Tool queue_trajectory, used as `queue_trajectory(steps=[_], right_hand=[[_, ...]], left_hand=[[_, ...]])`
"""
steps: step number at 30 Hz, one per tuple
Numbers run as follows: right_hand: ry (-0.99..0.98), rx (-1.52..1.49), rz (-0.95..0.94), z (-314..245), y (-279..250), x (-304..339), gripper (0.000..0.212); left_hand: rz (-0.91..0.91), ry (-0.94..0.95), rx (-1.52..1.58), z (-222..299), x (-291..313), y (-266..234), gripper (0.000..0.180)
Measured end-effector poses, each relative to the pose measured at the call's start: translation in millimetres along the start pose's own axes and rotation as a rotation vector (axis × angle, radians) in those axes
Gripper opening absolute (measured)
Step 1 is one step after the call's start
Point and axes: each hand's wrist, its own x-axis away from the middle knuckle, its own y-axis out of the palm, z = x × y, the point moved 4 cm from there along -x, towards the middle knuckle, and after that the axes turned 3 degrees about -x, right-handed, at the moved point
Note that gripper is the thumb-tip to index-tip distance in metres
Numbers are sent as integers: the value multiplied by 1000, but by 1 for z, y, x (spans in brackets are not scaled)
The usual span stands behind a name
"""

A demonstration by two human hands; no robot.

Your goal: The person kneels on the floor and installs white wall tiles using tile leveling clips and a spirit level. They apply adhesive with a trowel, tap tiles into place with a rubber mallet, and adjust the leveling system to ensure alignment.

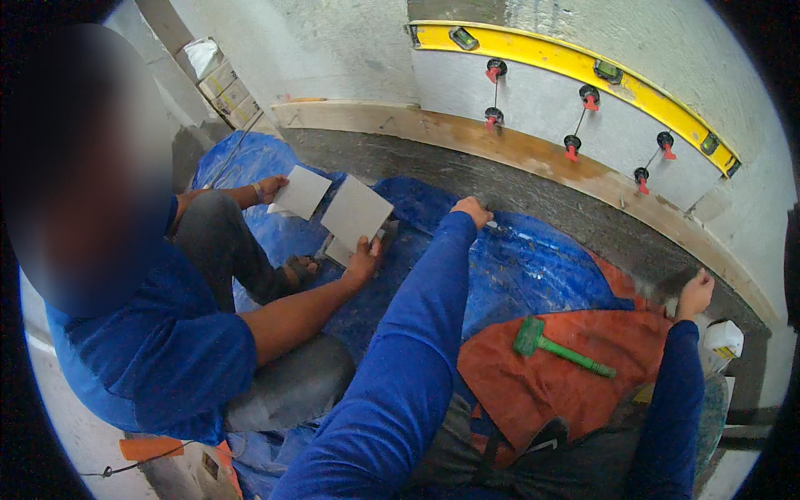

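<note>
- Left hand [473, 212]: two o'clock from the centre, over the upper edge of the blue tarp [510, 279]; its fingers are mostly hidden behind its back, so I cannot tell how narrow the grip is or whether it holds the tarp.
- Right hand [694, 296]: three o'clock, a narrow grip with fingers curled in; I cannot tell if anything is inside. A white bottle [723, 340] stands near it, toward four.
- The tarp spreads around the centre and reaches toward ten; at four an orange cloth [533, 404] overlaps it, with a green mallet [560, 345] lying on top.
- Co-worker [150, 358]: at eight to nine, seated, holding one pale square tile [302, 192] and another pale tile [357, 210], both toward ten.
- Between twelve and two, a yellow spirit level [552, 53] runs along a grey panel [542, 104] bearing black-and-red clamps [590, 96], above a wooden board [458, 127].
</note>
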Motion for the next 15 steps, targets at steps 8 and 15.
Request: queue_trajectory(steps=[8, 15], right_hand=[[109, -192, 404, 4, -29, -94, 43], [-5, -1215, 442, -15, -116, -198, 32]], left_hand=[[-105, -131, -347, -54, 21, -26, 54], [449, 34, -1947, -16, 67, -154, 43]])
